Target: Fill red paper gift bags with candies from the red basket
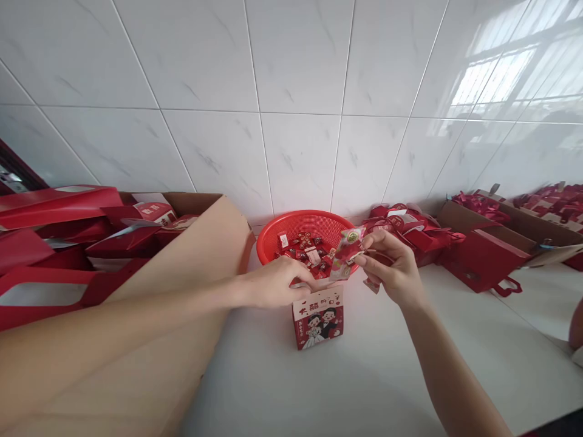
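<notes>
A small red and cream box (319,321) printed with a cartoon couple stands upright on the white surface. My left hand (285,281) is at its top left edge, fingers closed on the box. Above the box's right side, my right hand (392,265) pinches wrapped candies (346,254), one with a pink and red wrapper. Right behind the box sits a red plastic basket (268,233) holding several red-wrapped sweets (312,247). The inside of the box is hidden from view.
A large cardboard carton (200,273) with folded red boxes (59,206) fills the left. Red gift boxes (401,221) are piled behind on the right, beside another open carton (501,221). A white tiled wall (300,152) runs along the back. Part of a person (577,328) shows at the right edge.
</notes>
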The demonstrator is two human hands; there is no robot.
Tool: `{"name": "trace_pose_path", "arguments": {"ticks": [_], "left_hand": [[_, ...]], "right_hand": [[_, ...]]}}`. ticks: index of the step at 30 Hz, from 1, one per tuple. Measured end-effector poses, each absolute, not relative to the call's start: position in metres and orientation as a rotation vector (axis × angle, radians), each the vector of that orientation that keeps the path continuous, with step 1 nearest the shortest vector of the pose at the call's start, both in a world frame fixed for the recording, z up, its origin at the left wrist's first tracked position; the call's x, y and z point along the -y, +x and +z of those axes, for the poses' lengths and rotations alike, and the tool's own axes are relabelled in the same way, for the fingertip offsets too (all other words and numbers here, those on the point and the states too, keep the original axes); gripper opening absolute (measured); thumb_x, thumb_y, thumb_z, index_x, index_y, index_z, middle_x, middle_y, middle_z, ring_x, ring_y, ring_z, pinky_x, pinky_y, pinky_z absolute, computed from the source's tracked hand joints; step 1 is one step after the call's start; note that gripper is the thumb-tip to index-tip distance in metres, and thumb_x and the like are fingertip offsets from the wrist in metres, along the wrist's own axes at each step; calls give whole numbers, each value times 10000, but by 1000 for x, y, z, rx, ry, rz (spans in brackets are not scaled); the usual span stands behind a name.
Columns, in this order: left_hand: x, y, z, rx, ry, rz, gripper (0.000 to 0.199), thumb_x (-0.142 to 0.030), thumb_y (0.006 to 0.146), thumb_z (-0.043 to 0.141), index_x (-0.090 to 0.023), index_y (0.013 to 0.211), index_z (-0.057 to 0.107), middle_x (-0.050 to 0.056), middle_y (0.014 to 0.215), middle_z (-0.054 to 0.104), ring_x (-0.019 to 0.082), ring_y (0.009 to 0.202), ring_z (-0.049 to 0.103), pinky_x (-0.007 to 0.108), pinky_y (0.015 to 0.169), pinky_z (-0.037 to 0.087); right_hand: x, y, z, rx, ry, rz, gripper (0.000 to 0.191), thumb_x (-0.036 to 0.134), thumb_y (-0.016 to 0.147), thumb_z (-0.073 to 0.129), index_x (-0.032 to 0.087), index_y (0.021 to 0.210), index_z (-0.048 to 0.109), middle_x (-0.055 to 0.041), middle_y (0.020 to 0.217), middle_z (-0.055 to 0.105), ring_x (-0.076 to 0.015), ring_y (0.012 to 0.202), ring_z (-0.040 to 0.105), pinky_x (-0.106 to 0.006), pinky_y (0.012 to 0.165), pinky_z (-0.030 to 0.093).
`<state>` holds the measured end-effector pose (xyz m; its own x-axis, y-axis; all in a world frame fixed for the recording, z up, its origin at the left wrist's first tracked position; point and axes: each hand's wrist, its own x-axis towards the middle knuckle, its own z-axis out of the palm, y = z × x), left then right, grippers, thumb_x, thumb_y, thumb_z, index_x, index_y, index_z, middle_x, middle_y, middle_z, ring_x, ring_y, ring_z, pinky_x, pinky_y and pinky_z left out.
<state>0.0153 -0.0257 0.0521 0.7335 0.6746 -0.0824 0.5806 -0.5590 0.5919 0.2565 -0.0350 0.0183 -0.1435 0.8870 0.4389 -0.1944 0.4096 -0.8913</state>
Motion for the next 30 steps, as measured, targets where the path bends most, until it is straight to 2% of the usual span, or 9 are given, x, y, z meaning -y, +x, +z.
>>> {"name": "trace_pose_path", "arguments": {"ticks": [3, 5, 8, 13, 16, 22, 26, 30], "left_hand": [[24, 19, 44, -985, 2268, 288, 219, -284, 888, 576, -207, 947, 772, 4, 948, 753, 168, 876, 668, 231, 766, 453], [23, 19, 41, -1060, 2243, 311, 196, -313, 825, 665, -202, 953, 763, 7, 982, 747, 185, 912, 665, 237, 776, 450], [21, 18, 40, -1120, 2205, 305, 267, -345, 736, 743, -201, 961, 744, 1, 986, 727, 207, 925, 653, 245, 753, 447], [17, 17, 40, -1052, 2177, 300, 226, -358, 798, 644, -178, 898, 737, -5, 841, 702, 192, 841, 631, 251, 731, 441], [17, 18, 39, -1062, 2164, 299, 245, -338, 754, 689, -187, 945, 725, -15, 893, 703, 195, 875, 631, 251, 753, 450], [20, 19, 39, -1065, 2093, 260, 233, -301, 792, 637, -204, 984, 727, 2, 960, 719, 211, 938, 643, 261, 766, 460], [22, 20, 43, -1114, 2091, 217, 219, -332, 734, 701, -213, 919, 710, -19, 916, 684, 204, 867, 631, 240, 665, 418], [25, 22, 47, -1069, 2108, 170, 341, -397, 696, 764, -233, 986, 691, -21, 935, 661, 194, 827, 622, 228, 631, 391]], "right_hand": [[33, 251, 16, 1469, -636, 1099, 305, 304, 719, 849, 194, 820, 583, 45, 715, 563, -23, 399, 373, -175, 317, 340], [30, 248, 16, 1516, -615, 1108, 300, 294, 714, 855, 189, 804, 590, 39, 735, 569, -21, 419, 376, -176, 341, 352], [27, 246, 14, 1579, -589, 1142, 294, 293, 716, 857, 185, 796, 595, 36, 729, 561, -29, 450, 393, -177, 366, 345], [23, 245, 9, 1609, -589, 1139, 300, 336, 736, 839, 186, 784, 584, 30, 719, 546, -45, 480, 413, -185, 382, 340], [21, 246, 9, 1636, -613, 1133, 289, 345, 746, 829, 189, 784, 588, 26, 714, 545, -51, 483, 415, -186, 378, 330], [19, 248, 11, 1662, -623, 1153, 290, 335, 726, 842, 194, 784, 594, 22, 703, 549, -63, 486, 417, -200, 389, 337], [19, 251, 11, 1674, -623, 1140, 267, 319, 744, 827, 194, 774, 593, 19, 712, 560, -68, 498, 438, -208, 420, 374], [20, 255, 12, 1788, -619, 1153, 212, 294, 793, 781, 188, 804, 598, -11, 771, 612, -106, 600, 539, -239, 537, 463]]}}
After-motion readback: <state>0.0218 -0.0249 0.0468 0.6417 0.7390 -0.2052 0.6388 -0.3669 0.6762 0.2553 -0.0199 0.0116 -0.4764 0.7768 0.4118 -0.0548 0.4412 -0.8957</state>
